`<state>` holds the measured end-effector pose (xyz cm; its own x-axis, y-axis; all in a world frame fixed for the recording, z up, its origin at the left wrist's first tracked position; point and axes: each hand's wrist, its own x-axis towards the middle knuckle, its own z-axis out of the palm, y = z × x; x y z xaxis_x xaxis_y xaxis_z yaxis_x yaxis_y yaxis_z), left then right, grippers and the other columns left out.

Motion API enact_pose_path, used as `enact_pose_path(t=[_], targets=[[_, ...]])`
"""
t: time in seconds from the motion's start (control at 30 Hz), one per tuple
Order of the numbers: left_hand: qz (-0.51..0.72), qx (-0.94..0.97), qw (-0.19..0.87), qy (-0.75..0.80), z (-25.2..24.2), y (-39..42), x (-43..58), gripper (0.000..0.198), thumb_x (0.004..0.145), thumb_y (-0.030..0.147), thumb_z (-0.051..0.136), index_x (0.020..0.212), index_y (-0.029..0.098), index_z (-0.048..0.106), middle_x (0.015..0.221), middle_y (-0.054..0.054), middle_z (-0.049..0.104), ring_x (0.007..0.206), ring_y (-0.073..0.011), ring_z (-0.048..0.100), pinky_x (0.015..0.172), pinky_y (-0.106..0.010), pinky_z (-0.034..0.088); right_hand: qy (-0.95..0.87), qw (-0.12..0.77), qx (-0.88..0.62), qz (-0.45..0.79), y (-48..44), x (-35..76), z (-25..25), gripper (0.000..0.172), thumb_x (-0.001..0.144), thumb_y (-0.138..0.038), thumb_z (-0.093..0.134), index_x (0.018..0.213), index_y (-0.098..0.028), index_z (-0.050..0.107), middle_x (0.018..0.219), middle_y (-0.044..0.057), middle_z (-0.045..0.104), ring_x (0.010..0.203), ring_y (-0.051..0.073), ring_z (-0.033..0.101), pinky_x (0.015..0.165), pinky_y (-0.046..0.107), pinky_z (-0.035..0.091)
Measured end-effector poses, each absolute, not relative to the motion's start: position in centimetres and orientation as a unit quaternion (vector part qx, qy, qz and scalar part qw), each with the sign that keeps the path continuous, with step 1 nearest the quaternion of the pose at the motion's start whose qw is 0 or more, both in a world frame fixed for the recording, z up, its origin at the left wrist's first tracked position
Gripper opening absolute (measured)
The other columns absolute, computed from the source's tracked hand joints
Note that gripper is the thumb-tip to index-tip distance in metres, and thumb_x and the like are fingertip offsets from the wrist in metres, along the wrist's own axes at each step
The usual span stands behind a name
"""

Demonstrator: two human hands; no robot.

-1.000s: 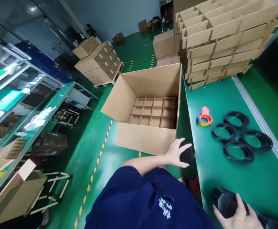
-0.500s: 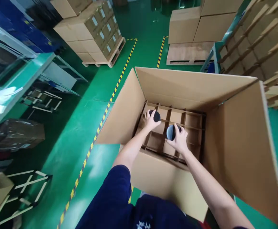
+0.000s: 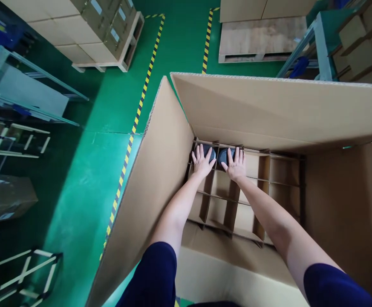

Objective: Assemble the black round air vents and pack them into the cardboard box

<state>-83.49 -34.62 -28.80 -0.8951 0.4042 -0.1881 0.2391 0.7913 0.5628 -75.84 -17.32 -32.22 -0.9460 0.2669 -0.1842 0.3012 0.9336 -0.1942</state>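
Well, the left hand (image 3: 203, 162) and right hand (image 3: 235, 166) each spread a wide grip over a dark piece (image 3: 223, 157), so crooked pushing might buckle the cardboard divider (image 3: 231, 211).

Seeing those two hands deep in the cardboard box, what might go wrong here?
Pushed in crookedly, the dark piece under the left hand or the other dark piece under the right hand might bend the thin cardboard dividers. Either hand could also scrape on a divider's edge.
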Motion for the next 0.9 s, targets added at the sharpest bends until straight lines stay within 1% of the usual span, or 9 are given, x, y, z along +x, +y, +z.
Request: enact_pose_path(t=[0.13,0.23,0.37,0.47,0.53,0.6,0.7,0.8,0.9], targets=[[0.266,0.19,0.15,0.933,-29.7,-34.9,-83.2,0.064,0.097,0.041,0.056,0.157,0.024,0.044,0.175,-0.013,0.011,0.162,-0.0308,-0.002,0.126,-0.062,-0.005,0.98,0.09,0.138,-0.113,-17.4,-75.2,-32.0,0.078,0.102,-0.057,0.035,0.167,-0.017,0.021,0.172,0.021,0.006,0.158,0.04,0.011,0.123,0.064,0.011],[0.242,0.2,0.164,0.935,-29.1,-34.7,-84.1,0.062,0.097,0.041,0.055,0.156,0.025,0.045,0.174,-0.014,0.016,0.162,-0.0291,0.003,0.127,-0.06,-0.004,0.972,0.129,0.148,-0.132,-17.4,-75.7,-30.2,0.075,0.103,-0.054,0.039,0.167,-0.018,0.024,0.173,0.02,0.007,0.158,0.039,0.011,0.123,0.068,0.01],[0.174,0.182,0.202,0.947,-26.2,-34.1,-83.5,0.06,0.097,0.039,0.053,0.154,0.023,0.048,0.172,-0.02,0.02,0.161,-0.0339,0.012,0.124,-0.066,0.001,0.949,0.152,0.199,-0.192,-18.9,-73.9,-23.7,0.077,0.098,-0.051,0.055,0.161,-0.013,0.036,0.169,0.026,0.017,0.156,0.043,0.018,0.118,0.07,0.024],[0.114,0.15,0.175,0.966,-23.9,-33.0,-81.9,0.06,0.097,0.046,0.043,0.149,0.017,0.052,0.168,-0.026,0.024,0.159,-0.0442,0.01,0.117,-0.077,0.006,0.963,0.116,0.109,-0.216,-20.3,-70.3,-18.4,0.057,0.094,-0.049,0.064,0.138,-0.013,0.061,0.156,0.023,0.046,0.144,0.038,0.043,0.115,0.061,0.036],[0.117,0.154,0.145,0.97,-22.9,-31.5,-80.5,0.073,0.094,0.053,0.041,0.152,0.009,0.046,0.164,-0.033,0.028,0.155,-0.0497,0.017,0.113,-0.079,0.017,0.951,0.156,0.011,-0.268,-20.2,-66.3,-16.2,0.05,0.097,-0.054,0.059,0.131,-0.017,0.065,0.129,0.016,0.069,0.117,0.032,0.065,0.101,0.054,0.051],[0.151,0.183,0.127,0.963,-21.4,-30.1,-77.6,0.083,0.086,0.056,0.044,0.154,0.007,0.042,0.158,-0.034,0.038,0.15,-0.0524,0.026,0.11,-0.078,0.024,0.913,0.154,-0.093,-0.366,-19.3,-59.9,-14.1,0.036,0.099,-0.049,0.06,0.12,-0.022,0.07,0.118,0.009,0.075,0.105,0.024,0.07,0.095,0.038,0.055],[0.224,0.239,0.067,0.942,-17.7,-29.3,-69.7,0.086,0.077,0.058,0.054,0.148,0.011,0.047,0.145,-0.033,0.05,0.14,-0.0556,0.038,0.108,-0.078,0.028,0.834,0.144,-0.194,-0.496,-16.3,-45.3,-10.1,0.024,0.095,-0.04,0.069,0.107,-0.021,0.075,0.111,0.005,0.077,0.104,0.015,0.072,0.09,0.02,0.053],[0.287,0.313,0.005,0.905,-13.5,-27.8,-58.4,0.072,0.075,0.053,0.061,0.138,0.02,0.054,0.134,-0.028,0.056,0.133,-0.0542,0.046,0.108,-0.076,0.031,0.846,0.085,0.056,-0.523,-10.1,-26.9,-6.0,0.03,0.1,-0.041,0.06,0.116,-0.02,0.074,0.115,0.005,0.076,0.104,0.016,0.071,0.088,0.022,0.054],[0.33,0.45,0.109,0.823,-10.4,-21.8,-45.1,0.053,0.075,0.047,0.066,0.123,0.024,0.063,0.115,-0.02,0.064,0.122,-0.0472,0.056,0.11,-0.069,0.036,0.791,-0.031,0.509,-0.339,-2.8,-7.9,-4.4,0.039,0.102,-0.035,0.05,0.128,-0.013,0.069,0.131,0.016,0.068,0.123,0.026,0.062,0.108,0.039,0.046]])
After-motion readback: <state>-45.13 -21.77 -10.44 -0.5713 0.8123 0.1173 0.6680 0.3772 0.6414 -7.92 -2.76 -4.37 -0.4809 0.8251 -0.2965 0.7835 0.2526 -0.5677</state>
